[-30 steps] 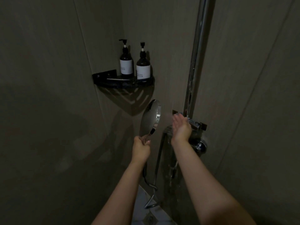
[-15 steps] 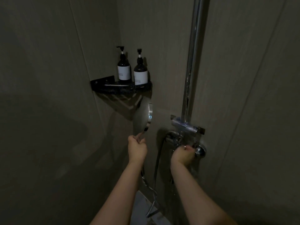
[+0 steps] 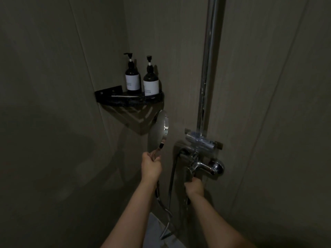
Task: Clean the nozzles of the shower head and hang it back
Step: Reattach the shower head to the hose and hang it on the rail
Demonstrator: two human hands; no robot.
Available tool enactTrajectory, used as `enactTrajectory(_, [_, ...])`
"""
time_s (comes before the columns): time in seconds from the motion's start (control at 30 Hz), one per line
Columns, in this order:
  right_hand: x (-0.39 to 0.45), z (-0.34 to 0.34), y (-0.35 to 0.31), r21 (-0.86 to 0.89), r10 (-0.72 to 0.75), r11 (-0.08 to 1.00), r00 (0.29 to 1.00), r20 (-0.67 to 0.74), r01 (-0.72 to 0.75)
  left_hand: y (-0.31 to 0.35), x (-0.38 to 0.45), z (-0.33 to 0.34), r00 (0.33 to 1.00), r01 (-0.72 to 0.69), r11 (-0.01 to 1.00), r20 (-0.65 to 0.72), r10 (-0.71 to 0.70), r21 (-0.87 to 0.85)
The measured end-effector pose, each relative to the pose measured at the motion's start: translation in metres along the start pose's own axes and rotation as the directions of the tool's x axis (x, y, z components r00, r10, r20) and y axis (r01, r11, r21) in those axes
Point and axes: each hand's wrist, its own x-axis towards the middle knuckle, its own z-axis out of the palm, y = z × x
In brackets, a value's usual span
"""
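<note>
Labels (image 3: 132, 82) on two pump bottles (image 3: 151, 81) show text too small to read.

The shower head (image 3: 157, 133) is silvery grey with a bright chrome rim. The riser pipe (image 3: 211, 65) and mixer tap (image 3: 206, 167) are chrome. Two dark, perhaps brown, bottles (image 3: 132, 77) carry white labels on a black corner shelf (image 3: 129, 100). The walls (image 3: 53, 86) look dull grey-beige, faintly streaked.

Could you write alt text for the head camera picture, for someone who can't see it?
In a dim shower stall, a person's left hand holds a shower head upright while the right hand grips the tap lever. Two pump bottles stand on a corner shelf.
</note>
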Motion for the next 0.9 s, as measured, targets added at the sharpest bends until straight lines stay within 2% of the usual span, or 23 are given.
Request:
enactTrajectory(0.23, [0.000, -0.004, 0.003, -0.065, 0.000, 0.998, 1.000, -0.019, -0.001, -0.001, -0.001, 0.003, 1.000, -0.001, 1.000, -0.014, 0.001, 0.019])
enactTrajectory(0.33, [-0.001, -0.007, 0.004, -0.189, -0.032, 0.981, 0.999, 0.020, 0.035, -0.002, 0.000, 0.005, 1.000, 0.001, 1.000, -0.021, -0.001, 0.001])
enactTrajectory(0.47, [-0.002, -0.015, 0.004, -0.356, -0.109, 0.927, 0.993, 0.053, 0.121, -0.002, 0.000, 0.008, 1.000, -0.001, 1.000, -0.020, 0.001, -0.019])
enactTrajectory(0.57, [0.001, -0.020, 0.004, -0.431, -0.113, 0.892, 0.990, 0.079, 0.136, -0.001, 0.000, 0.010, 1.000, -0.003, 1.000, -0.013, 0.002, -0.024])
enactTrajectory(0.73, [0.000, -0.026, 0.007, -0.629, -0.151, 0.761, 0.987, 0.062, 0.156, 0.000, 0.004, 0.012, 0.999, -0.009, 0.998, 0.048, 0.012, -0.057])
enactTrajectory(0.83, [0.003, -0.033, 0.007, -0.657, -0.089, 0.746, 0.994, 0.057, 0.104, 0.002, 0.004, 0.010, 0.989, 0.023, 0.998, 0.147, -0.014, -0.060])
enactTrajectory(0.9, [0.006, -0.032, 0.006, -0.617, 0.005, 0.784, 0.993, 0.119, 0.070, 0.004, 0.006, 0.011, 0.990, 0.017, 0.998, 0.141, -0.010, -0.053])
